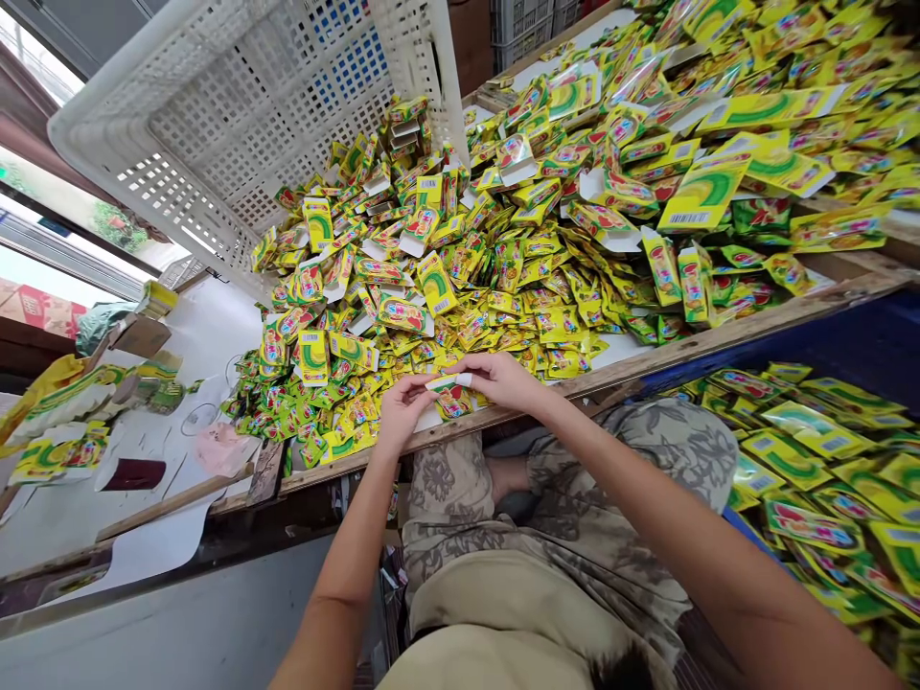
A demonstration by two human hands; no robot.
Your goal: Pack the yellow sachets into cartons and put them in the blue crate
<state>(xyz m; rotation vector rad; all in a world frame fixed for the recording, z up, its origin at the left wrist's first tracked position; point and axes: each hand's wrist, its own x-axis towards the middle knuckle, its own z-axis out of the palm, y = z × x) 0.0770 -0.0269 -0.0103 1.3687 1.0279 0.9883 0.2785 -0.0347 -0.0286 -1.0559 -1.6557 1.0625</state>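
A small green, red and yellow printed packet is pinched between my two hands at the table's front edge. My left hand has its thumb and fingertips closed on the packet's left side. From the right, my right hand grips its top edge, with something white at the thumb that I cannot make out. Just beyond my hands lies a heap of small yellow sachets and green sachets. Small yellow cartons, some with open white flaps, lie on top of the heap.
A white plastic crate lies tipped on its side at the back left, cartons spilling from its mouth. A wooden rim borders the table. At the right, below the rim, a blue bin holds flat yellow cartons. A dark red roll lies left.
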